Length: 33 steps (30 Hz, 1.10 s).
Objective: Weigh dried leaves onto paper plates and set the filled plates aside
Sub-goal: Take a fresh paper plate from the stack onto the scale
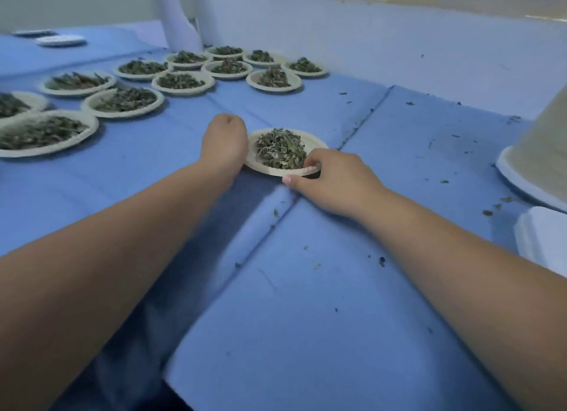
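Note:
A white paper plate with a heap of dried leaves sits on the blue table cover in the middle of the view. My right hand pinches its near rim between thumb and fingers. My left hand is at the plate's left edge with its fingers curled under, out of sight; whether it grips the rim cannot be told.
Several filled plates stand in rows at the back left. A large white container on a plate and a white tray corner sit at the right edge. Leaf crumbs litter the blue cover. A wall runs along the back.

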Tool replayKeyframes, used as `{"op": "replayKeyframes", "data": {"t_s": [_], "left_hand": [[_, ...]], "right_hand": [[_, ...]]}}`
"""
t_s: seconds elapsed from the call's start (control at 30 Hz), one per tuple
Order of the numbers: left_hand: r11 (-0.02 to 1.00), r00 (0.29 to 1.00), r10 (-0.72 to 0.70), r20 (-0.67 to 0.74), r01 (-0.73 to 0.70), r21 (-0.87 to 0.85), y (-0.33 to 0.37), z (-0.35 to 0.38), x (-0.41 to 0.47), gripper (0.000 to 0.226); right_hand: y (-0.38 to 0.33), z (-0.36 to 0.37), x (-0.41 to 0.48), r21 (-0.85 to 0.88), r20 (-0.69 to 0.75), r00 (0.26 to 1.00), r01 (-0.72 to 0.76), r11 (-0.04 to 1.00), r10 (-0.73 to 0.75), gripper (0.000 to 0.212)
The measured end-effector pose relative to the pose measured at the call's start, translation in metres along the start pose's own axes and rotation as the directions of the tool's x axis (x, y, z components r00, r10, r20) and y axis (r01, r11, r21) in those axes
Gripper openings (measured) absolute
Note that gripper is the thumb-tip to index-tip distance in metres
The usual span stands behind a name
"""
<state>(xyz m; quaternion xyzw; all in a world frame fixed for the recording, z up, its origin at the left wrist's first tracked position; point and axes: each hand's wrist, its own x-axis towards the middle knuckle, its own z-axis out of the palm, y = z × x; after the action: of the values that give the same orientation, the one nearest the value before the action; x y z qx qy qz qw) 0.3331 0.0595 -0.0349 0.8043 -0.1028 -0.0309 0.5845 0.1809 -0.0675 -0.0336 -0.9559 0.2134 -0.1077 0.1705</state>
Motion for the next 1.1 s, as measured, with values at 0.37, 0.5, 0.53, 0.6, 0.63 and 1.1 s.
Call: {"op": "replayKeyframes", "data": {"t_s": [0.37,0.5,0.53,0.6,0.63,1.1], "left_hand": [[0.988,0.973,0.106,-0.204,-0.127,-0.091,-0.027,-0.029,0.038,0.026],[0.996,0.987,0.056,-0.153,-0.066,-0.065,-0.031,-0.025,0.045,0.017],[0.996,0.989,0.05,-0.142,-0.06,-0.068,-0.032,-0.025,0.045,0.013],[0.996,0.989,0.045,-0.138,-0.055,-0.069,-0.032,-0.025,0.044,0.006],[0.997,0.989,0.052,-0.139,-0.061,-0.056,-0.032,-0.024,0.044,0.005],[0.993,0.996,0.084,-0.004,-0.083,0.079,-0.028,-0.027,0.039,0.023]], "right_hand": [[-0.066,0.073,0.149,-0.111,0.0,0.998,-0.055,0.992,0.055,0.078],[-0.079,0.091,0.195,-0.132,-0.042,0.994,-0.108,0.985,0.103,0.078],[-0.081,0.095,0.204,-0.145,-0.052,0.994,-0.101,0.984,0.094,0.078],[-0.085,0.1,0.22,-0.154,-0.058,0.995,-0.092,0.984,0.084,0.08],[-0.085,0.101,0.228,-0.156,-0.058,0.994,-0.099,0.983,0.091,0.081],[-0.082,0.106,0.254,-0.131,-0.087,0.991,-0.111,0.985,0.1,0.081]]}}
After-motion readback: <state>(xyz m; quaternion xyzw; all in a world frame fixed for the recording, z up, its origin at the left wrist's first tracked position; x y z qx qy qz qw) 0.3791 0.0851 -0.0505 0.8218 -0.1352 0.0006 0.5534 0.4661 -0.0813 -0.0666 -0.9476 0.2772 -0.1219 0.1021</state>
